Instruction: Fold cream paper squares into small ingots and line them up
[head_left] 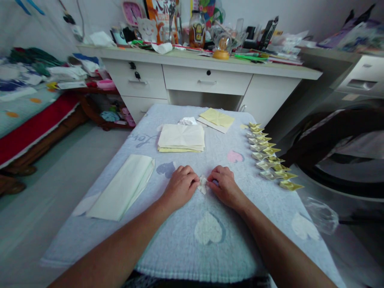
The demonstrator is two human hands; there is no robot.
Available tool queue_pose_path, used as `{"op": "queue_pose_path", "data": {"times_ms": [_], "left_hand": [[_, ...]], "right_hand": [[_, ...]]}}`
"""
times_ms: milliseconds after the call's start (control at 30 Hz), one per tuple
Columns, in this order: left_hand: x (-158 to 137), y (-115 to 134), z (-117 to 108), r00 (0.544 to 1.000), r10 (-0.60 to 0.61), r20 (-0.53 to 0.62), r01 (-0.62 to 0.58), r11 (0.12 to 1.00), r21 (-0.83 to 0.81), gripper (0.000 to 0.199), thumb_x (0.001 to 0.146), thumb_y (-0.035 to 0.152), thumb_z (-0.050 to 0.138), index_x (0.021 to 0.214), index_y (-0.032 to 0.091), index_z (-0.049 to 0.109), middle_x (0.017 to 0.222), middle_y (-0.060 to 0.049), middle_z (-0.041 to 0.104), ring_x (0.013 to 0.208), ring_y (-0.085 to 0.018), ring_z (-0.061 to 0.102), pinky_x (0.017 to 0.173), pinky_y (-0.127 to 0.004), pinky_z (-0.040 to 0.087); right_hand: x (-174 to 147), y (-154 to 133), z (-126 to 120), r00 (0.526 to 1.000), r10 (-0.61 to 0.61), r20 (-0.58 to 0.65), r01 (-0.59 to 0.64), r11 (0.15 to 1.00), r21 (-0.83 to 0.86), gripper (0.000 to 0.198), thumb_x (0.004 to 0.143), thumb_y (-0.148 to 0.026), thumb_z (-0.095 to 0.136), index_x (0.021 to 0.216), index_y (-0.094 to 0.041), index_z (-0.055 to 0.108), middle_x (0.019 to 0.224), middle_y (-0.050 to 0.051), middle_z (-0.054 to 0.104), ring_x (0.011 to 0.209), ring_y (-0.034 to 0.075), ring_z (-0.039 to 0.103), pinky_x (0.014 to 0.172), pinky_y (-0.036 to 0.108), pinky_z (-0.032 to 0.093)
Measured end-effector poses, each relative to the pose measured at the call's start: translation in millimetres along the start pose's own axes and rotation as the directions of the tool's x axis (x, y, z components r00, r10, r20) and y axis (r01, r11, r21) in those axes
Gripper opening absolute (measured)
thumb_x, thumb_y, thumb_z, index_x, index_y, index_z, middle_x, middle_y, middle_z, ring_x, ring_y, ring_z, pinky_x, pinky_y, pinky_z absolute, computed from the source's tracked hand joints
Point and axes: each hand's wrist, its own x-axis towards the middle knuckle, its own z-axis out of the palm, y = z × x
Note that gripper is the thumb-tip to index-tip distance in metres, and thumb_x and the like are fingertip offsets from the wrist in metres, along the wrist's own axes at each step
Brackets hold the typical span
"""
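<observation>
Between my two hands is a small piece of pale folded paper [203,185], low over the cloth-covered table [180,244]. The fingers of my left hand [181,185] pinch its left side. At the opposite side, my right hand [225,186] has its thumb and fingers closed on the paper's edge. Beyond them lies a stack of white and yellow paper sheets [181,137]. Long folded pale sheets [122,188] rest to the left of my left hand. Along the right edge stand rows of small folded paper boats [271,158], yellow and white.
Yellow and white sheets [216,119] lie at the table's far side, near a crumpled white paper [188,121]. Behind stands a white desk [207,82] crowded with a jar [197,30] and other items. A washing machine [360,84] is at right, a bed [33,116] at left.
</observation>
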Motion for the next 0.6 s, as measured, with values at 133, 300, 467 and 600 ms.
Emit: {"op": "queue_pose_path", "data": {"times_ms": [133,300,467,600], "left_hand": [[0.5,0.6,2.1,0.999,-0.047,-0.007,0.047,0.998,0.029,0.011,0.087,0.023,0.057,0.080,0.019,0.064,0.090,-0.004,0.056,0.091,-0.021,0.050,0.084,-0.035,0.040],[-0.1,1.4,4.3,0.998,-0.060,-0.008,0.061,0.996,0.068,0.012,0.088,0.025,0.055,0.081,0.019,0.062,0.091,-0.005,0.055,0.093,-0.022,0.050,0.084,-0.036,0.040],[-0.4,3.8,6.4,0.998,-0.065,-0.008,0.065,0.990,0.124,0.013,0.090,0.024,0.051,0.082,0.019,0.060,0.090,-0.005,0.054,0.092,-0.022,0.048,0.083,-0.036,0.040],[-1.1,7.7,8.7,0.996,-0.083,-0.024,0.086,0.979,0.185,0.014,0.091,0.024,0.049,0.083,0.019,0.059,0.093,-0.006,0.053,0.092,-0.023,0.047,0.084,-0.038,0.039]], "right_hand": [[-0.5,-0.1,2.6,0.999,0.047,-0.018,-0.047,0.998,-0.030,0.008,0.085,-0.025,0.065,0.080,-0.020,0.068,0.095,0.004,0.058,0.093,0.020,0.047,0.083,0.035,0.031],[0.1,1.2,4.4,0.997,0.068,-0.020,-0.069,0.995,-0.070,0.010,0.086,-0.027,0.065,0.079,-0.020,0.068,0.096,0.005,0.058,0.094,0.021,0.046,0.083,0.035,0.031],[2.0,0.0,4.2,0.997,0.083,-0.007,-0.083,0.991,-0.106,0.013,0.088,-0.029,0.063,0.080,-0.020,0.068,0.097,0.005,0.058,0.094,0.021,0.047,0.082,0.034,0.031],[4.3,-1.6,4.8,0.994,0.107,0.010,-0.104,0.981,-0.164,0.017,0.090,-0.032,0.061,0.080,-0.020,0.068,0.099,0.006,0.058,0.095,0.022,0.047,0.079,0.034,0.031]]}}
